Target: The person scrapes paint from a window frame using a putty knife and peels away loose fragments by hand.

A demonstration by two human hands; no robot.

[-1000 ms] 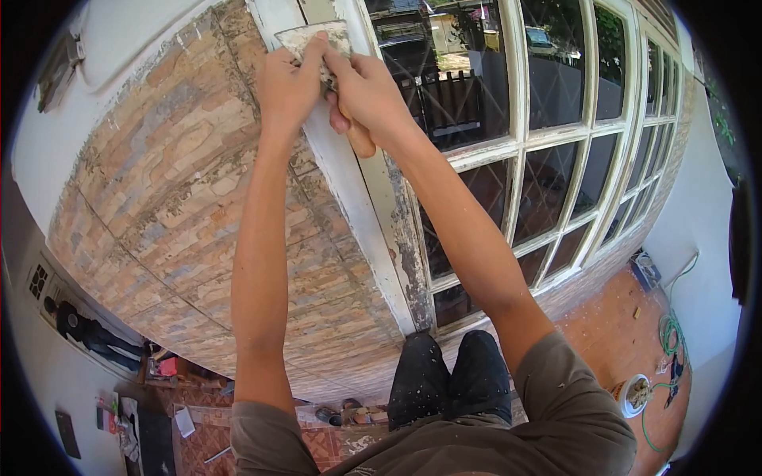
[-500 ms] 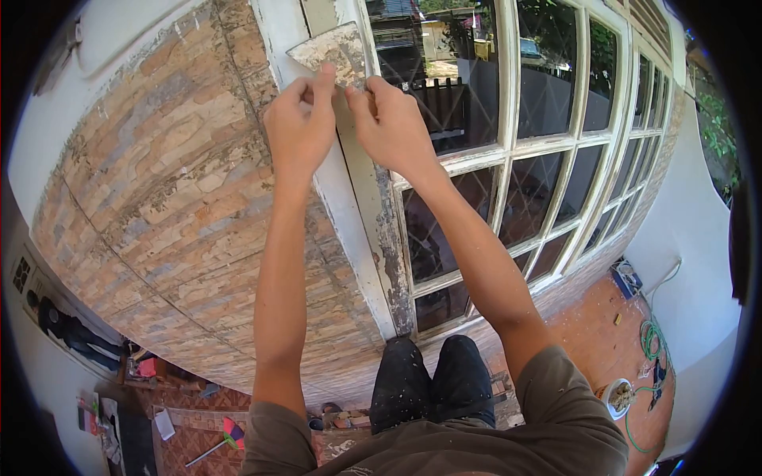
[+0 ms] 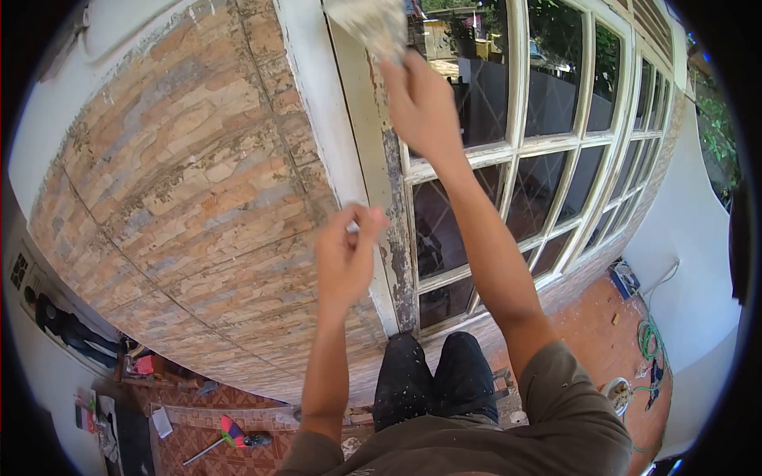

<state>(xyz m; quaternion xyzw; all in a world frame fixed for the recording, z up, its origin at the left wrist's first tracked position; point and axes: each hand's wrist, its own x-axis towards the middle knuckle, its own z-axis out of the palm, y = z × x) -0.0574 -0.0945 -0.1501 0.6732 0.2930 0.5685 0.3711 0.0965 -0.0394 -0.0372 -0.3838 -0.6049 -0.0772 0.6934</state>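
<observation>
My right hand (image 3: pixel 426 107) is closed round the lower end of a scraper (image 3: pixel 371 22), whose wide, pale-stained blade is blurred near the top edge. The blade lies over the upper part of the window frame post (image 3: pixel 369 151), where paint is flaking lower down. My left hand (image 3: pixel 348 250) is lower, in front of the white strip beside the stone-clad wall (image 3: pixel 198 182). Its thumb and fingers are curled together, and whatever may be between them is too small to make out.
The white-framed window panes (image 3: pixel 548 186) extend to the right. On the tiled floor at lower right are a white bucket (image 3: pixel 617 390), a green hose (image 3: pixel 649 339) and a blue box (image 3: pixel 625 278). A broom (image 3: pixel 230 432) lies at lower left.
My left hand has come away from the scraper and dropped down along the post. My right hand has moved slightly up and right, carrying the scraper higher.
</observation>
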